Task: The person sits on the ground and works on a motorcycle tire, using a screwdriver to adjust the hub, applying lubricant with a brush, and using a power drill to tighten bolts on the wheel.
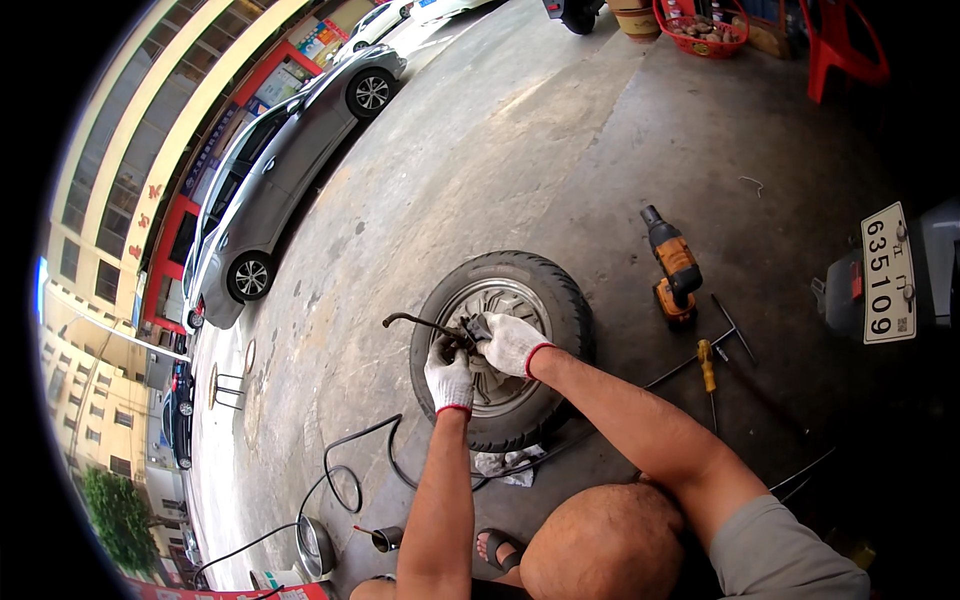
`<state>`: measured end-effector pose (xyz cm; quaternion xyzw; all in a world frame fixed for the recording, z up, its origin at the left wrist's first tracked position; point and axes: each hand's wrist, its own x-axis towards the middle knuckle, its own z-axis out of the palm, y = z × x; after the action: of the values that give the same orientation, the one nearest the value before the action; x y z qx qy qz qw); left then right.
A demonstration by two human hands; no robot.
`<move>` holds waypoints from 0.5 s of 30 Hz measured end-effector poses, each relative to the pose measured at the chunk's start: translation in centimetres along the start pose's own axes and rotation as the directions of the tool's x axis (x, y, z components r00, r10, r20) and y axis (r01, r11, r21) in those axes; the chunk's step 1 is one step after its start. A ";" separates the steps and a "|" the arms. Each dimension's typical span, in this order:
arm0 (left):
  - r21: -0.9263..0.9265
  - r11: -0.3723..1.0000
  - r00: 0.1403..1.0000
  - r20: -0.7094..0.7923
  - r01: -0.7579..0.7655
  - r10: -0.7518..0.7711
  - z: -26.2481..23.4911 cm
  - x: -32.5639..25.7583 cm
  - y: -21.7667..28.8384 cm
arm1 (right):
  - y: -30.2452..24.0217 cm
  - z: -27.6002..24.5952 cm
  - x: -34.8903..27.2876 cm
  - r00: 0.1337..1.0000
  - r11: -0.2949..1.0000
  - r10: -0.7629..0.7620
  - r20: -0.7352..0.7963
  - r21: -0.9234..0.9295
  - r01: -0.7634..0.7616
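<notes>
Small wheel w/ tyre (545, 290) lies flat on concrete floor (600, 150), just ahead of person's knee. Both gloved hands meet over the hub: left hand (449, 375) fisted round a bent dark bar (415, 321) that juts to 10 o'clock, right hand (512, 343) curled on a small dark part (477, 327) at the bar's inner end. Orange power tool (675, 268) lies at 2 o'clock from wheel, screwdriver (707, 366) at 3, black hose (345, 470) at 8.

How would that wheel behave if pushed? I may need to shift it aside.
The wheel lies flat on the concrete, so it probably won't roll or tip. Its thick rubber tyre would likely grip and drag rather than slide. With a metal hub inside, it is probably heavy for its size.
</notes>
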<state>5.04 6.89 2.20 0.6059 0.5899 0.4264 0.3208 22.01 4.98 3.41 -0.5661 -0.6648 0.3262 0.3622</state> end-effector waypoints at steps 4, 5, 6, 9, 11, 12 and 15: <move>0.091 0.996 0.999 -0.049 -0.001 0.005 -0.8 -0.4 -0.6 | -1.1 -0.3 -1.3 0.962 0.973 0.217 -0.165 0.111 -0.201; 0.120 0.993 0.998 -0.062 -0.014 0.021 -0.8 -0.4 -0.6 | -0.6 -0.1 -1.3 0.979 0.984 0.152 -0.139 0.111 -0.137; 0.144 0.989 0.997 -0.069 -0.026 0.036 -0.4 -0.6 -0.3 | -0.4 -0.1 -1.5 0.985 0.988 0.137 -0.108 0.090 -0.128; 0.176 0.984 0.996 -0.082 -0.011 0.026 -0.3 -1.5 0.4 | -0.1 0.3 -2.0 0.986 0.992 0.120 -0.119 0.039 -0.116; 0.190 0.980 0.994 -0.085 -0.058 0.075 -0.6 -2.0 -0.5 | 0.3 0.4 -2.4 0.988 0.987 0.133 -0.084 0.101 -0.124; 0.185 0.979 0.992 -0.082 -0.082 0.098 -0.1 -2.3 -0.2 | 1.1 0.3 -2.6 0.987 0.984 0.144 -0.072 0.119 -0.135; 0.316 0.945 0.993 -0.057 -0.084 0.108 -0.4 -3.6 0.1 | 1.6 0.7 -3.4 0.993 0.985 0.029 -0.116 0.173 -0.008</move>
<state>4.99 3.27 1.94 0.6610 0.6312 0.3648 0.1777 22.60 1.88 1.35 -0.5571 -0.6062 0.3516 0.4455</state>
